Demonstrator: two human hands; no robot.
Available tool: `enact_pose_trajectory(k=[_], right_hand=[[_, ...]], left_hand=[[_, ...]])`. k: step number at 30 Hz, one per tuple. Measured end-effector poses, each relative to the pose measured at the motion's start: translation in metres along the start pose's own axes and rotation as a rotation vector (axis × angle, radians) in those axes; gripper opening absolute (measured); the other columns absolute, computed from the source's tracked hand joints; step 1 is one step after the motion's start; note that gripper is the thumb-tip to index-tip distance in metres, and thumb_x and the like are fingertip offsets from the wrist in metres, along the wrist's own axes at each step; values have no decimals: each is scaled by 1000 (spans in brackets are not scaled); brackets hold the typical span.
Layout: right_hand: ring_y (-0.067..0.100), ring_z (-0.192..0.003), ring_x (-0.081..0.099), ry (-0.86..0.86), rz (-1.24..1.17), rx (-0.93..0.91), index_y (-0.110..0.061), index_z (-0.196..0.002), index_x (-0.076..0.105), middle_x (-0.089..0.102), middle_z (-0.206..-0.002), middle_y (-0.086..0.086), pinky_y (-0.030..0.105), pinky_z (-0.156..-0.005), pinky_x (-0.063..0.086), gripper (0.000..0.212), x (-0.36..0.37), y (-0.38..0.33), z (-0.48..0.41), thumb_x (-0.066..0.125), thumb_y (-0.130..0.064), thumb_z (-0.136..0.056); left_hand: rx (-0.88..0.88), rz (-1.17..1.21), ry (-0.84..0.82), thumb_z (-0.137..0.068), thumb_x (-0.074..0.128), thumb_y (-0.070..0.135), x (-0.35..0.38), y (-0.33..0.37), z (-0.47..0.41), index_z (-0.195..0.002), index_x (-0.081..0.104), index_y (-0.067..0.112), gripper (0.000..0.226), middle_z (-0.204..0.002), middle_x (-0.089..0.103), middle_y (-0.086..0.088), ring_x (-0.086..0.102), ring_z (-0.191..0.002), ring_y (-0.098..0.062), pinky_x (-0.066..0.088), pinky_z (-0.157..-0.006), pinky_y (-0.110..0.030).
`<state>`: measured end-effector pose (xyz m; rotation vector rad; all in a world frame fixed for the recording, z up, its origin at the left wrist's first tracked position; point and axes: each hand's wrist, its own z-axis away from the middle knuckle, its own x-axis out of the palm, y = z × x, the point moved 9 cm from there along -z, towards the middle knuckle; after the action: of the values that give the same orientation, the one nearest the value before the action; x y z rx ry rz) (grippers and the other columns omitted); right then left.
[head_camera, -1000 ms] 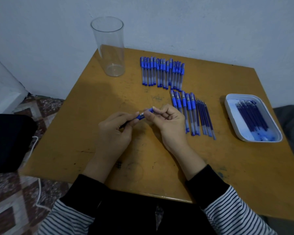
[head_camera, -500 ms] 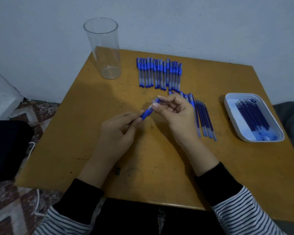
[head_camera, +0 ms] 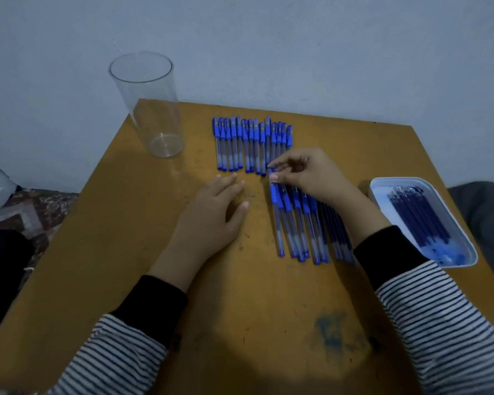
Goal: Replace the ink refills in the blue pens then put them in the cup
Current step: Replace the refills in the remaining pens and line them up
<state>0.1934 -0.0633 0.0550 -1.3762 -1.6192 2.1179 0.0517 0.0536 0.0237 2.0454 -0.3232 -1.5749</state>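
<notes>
1. Closest in, at six o'clock, two striped sleeves [head_camera: 445, 315] with black cuffs reached onto the yellow-brown table [head_camera: 120, 252]. A bluish smudge [head_camera: 331, 329] marked the wood between them.
2. Just beyond, the left hand [head_camera: 211, 212] lay palm down on the wood. Its fingers were straight, slightly spread and pointing to twelve o'clock, and it held nothing.
3. At three o'clock from that hand, the near row of blue pens [head_camera: 297, 223] lay side by side with caps toward twelve. Thin dark loose refills [head_camera: 337, 232] lay just beside them at their three o'clock, partly hidden under the right forearm.
4. Over the cap ends of that row was the right hand [head_camera: 311, 175], fingers curled. Its thumb and forefinger were drawn narrowly together at the cap end of the leftmost pen [head_camera: 277, 218]. Whether they actually pinched it could not be told.
5. At three o'clock from the right hand, a white tray [head_camera: 374, 195] sat near the table's right edge, holding dark blue tray refills [head_camera: 419, 220].
6. At twelve o'clock from the hands lay the far row of blue pens [head_camera: 248, 143], caps toward the wall. Its near ends were just beside the right fingertips.
7. At eleven o'clock, on the far left corner, the clear cup [head_camera: 151, 109] stood upright, well apart from both hands.
</notes>
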Motion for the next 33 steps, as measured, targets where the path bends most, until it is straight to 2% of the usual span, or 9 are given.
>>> enact_pose_trajectory(k=[3,10,14,19,23,26,29,31,33], right_hand=[[9,-81,66,-13,16,-9,-6,-104,73,72,-88,5,15,-79,54,23,4,5,-4,78,-12,-82],[-8,-71,63,-68,85,10,-13,-101,74,70,-83,-7,7,-68,48,21,9,5,-10,79,-17,-81],[-4,-75,63,-87,204,11,-17,-100,75,70,-86,-9,7,-64,46,22,9,-1,-14,81,-22,-79],[1,-81,62,-92,312,38,-22,-97,75,68,-84,-12,17,-71,45,22,10,-5,-18,83,-24,-77],[4,-84,61,-82,359,50,-22,-100,75,64,-84,-14,21,-77,48,24,12,-7,-17,82,-26,-78],[-1,-82,58,-55,347,23,-21,-104,75,64,-86,-14,14,-74,46,24,11,-10,-14,79,-28,-81],[-7,-79,56,-14,284,4,-22,-103,75,63,-85,-17,6,-65,40,18,6,-10,-10,75,-29,-86],[-7,-74,59,28,198,8,-23,-100,75,66,-82,-17,3,-61,40,12,-2,-8,-8,73,-28,-88],[-3,-74,62,117,86,48,-20,-98,75,68,-82,-13,8,-64,45,10,-15,0,-9,72,-24,-90]], left_hand=[[3,-36,4,-101,57,36,3,2,-1,-148,49,15,52,-158,40,0,26,-150,-18,17,-117,-27],[4,-41,-18,-102,52,40,4,1,-2,-152,42,16,56,-162,32,2,19,-152,-15,7,-119,-24],[3,-41,-30,-103,51,41,5,1,-2,-153,40,18,57,-162,31,3,17,-153,-14,7,-118,-24],[-4,-37,-27,-102,50,41,4,1,-3,-153,40,18,57,-162,31,3,17,-152,-13,7,-118,-25],[-3,-34,-33,-102,51,41,5,1,-3,-153,41,18,56,-162,32,3,19,-152,-14,11,-119,-27],[2,-35,-2,-102,54,37,1,2,-5,-148,50,16,51,-156,42,1,31,-147,-15,20,-115,-27],[-1,15,95,-100,57,31,-9,3,-11,-141,57,15,44,-146,53,-1,45,-136,-17,33,-111,-29],[5,35,147,-101,57,29,-13,3,-19,-140,58,14,42,-145,54,-2,46,-135,-17,32,-109,-27],[26,29,173,-101,57,26,-14,4,-31,-139,59,12,40,-146,53,-5,45,-137,-20,30,-110,-27]])
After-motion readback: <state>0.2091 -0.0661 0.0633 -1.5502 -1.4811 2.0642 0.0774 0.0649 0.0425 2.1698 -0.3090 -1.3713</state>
